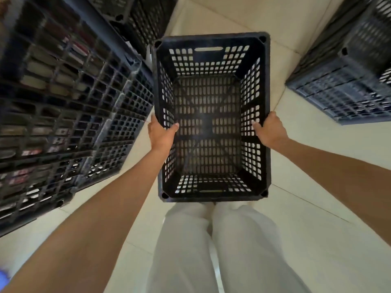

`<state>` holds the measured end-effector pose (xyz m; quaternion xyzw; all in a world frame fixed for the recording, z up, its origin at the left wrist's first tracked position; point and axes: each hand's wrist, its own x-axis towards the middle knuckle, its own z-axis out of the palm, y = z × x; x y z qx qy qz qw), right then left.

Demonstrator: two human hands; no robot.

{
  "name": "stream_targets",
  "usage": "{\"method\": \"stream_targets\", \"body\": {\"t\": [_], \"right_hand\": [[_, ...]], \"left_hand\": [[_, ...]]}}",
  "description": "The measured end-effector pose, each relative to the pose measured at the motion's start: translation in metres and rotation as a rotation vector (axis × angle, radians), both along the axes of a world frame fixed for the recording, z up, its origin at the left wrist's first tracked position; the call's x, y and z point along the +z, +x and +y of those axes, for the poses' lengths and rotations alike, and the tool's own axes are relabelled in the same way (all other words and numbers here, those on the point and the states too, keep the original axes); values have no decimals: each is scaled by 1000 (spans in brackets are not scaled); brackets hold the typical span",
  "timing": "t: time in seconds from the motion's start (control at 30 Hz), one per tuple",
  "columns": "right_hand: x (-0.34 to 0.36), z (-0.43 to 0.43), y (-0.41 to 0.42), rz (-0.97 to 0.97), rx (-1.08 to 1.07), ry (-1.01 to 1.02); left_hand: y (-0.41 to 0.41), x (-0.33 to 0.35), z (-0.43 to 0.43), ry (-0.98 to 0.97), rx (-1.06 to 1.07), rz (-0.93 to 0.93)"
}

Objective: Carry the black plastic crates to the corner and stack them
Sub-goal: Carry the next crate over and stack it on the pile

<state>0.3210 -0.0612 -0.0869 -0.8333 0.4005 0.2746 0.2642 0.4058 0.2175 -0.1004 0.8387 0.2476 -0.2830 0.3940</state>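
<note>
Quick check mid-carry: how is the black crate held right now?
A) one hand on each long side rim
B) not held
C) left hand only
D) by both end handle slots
A: the left hand and right hand each grip a long side rim of the black crate, thumbs inside.

No text, label, brand, number or sign can be read anywhere in the frame. Red and white patches (31,152) are seen through the lattice walls of the stacked crates (118,132) at the left, but they are blurred beyond reading. No legible marking is shown on the black crate (211,42) at the centre.
</note>
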Motion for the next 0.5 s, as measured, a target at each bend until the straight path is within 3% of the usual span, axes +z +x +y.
{"method": "stream_targets", "body": {"t": [0.2,0.5], "right_hand": [[44,-12,10,60,-49,-2],[235,-37,-9,43,-140,40]], "left_hand": [[18,46,-5,-74,91,36],[23,257,-30,-74,-89,-50]]}}
